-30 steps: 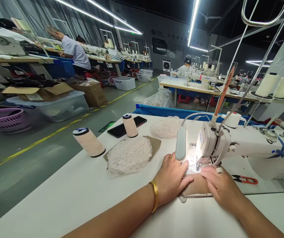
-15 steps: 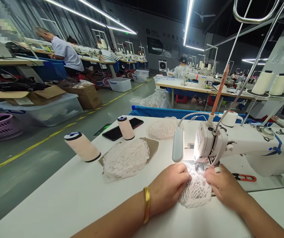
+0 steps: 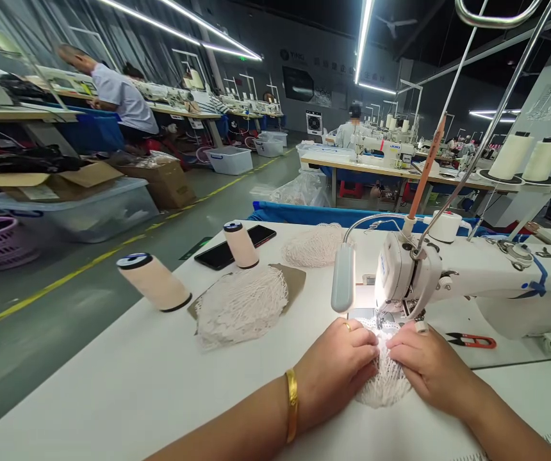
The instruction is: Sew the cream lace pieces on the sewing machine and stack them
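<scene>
A white lace piece lies under the needle area of the sewing machine, lit by a small lamp. My left hand grips its left side, fingers bent and pressed together, a ring and a gold bracelet showing. From the right, my right hand pinches the lace close to the presser foot. The two hands' fingertips are nearly together. Part of the lace is hidden beneath my fingers.
Left of the machine lie stacked lace pieces on brown card, more lace, two thread cones and a phone. Red thread snips rest at right. A co-worker sits across the aisle.
My left hand has shifted right, and my right hand's fingertips have come slightly inward, so the hands are closer together on the lace. The view has moved slightly.
</scene>
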{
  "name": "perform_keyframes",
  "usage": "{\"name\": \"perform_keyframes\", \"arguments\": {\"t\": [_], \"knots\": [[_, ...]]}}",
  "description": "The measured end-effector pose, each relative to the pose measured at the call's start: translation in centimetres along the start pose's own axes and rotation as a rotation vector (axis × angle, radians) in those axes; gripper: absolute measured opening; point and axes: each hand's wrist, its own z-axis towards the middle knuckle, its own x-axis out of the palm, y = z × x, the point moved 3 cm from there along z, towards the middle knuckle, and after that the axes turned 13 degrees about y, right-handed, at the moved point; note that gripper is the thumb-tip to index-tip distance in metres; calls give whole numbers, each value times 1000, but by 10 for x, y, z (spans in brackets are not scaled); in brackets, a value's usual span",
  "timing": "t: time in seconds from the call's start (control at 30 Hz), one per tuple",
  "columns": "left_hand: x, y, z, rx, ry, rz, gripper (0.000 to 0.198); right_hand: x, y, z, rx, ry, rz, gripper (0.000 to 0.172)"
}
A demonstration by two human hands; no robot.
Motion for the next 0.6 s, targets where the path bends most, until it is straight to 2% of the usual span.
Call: {"name": "perform_keyframes", "arguments": {"t": [0.2, 0.6], "knots": [[0, -3, -2, -32, -8, 19, 12, 1, -1, 0, 34, 46, -52, 27], [-2, 6, 5, -108, 34, 79, 9, 3, -7, 3, 99, -3, -44, 41]]}}
